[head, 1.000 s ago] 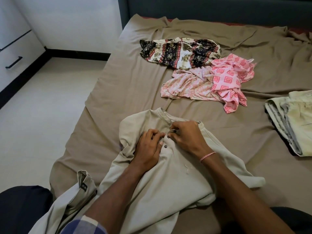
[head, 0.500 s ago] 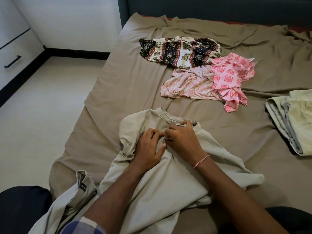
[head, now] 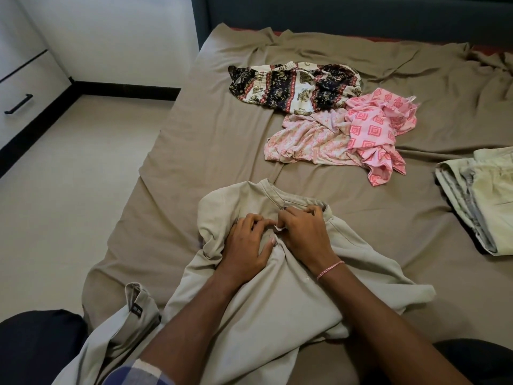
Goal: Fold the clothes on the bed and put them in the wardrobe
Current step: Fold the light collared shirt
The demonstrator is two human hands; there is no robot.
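A person's left hand (head: 244, 243) and right hand (head: 302, 234) pinch the button placket of a beige shirt (head: 277, 301), fingers curled into the cloth just below the collar, at the near edge of the bed (head: 194, 162). The shirt lies unfolded, its collar toward the headboard and its long axis running from near edge to far. A pale green garment (head: 483, 195) sits folded at the right edge; a patterned garment (head: 291, 87) and pink clothes (head: 333, 134) lie crumpled mid-bed. Most of the folding, and the wardrobe trip, appear to remain.

We've got both forearms stretched forward, angling inward; left hand (head: 245, 245) and right hand (head: 304, 236) knuckles-up, side by side, fingers curled, pinching shirt (head: 277, 307) fabric.
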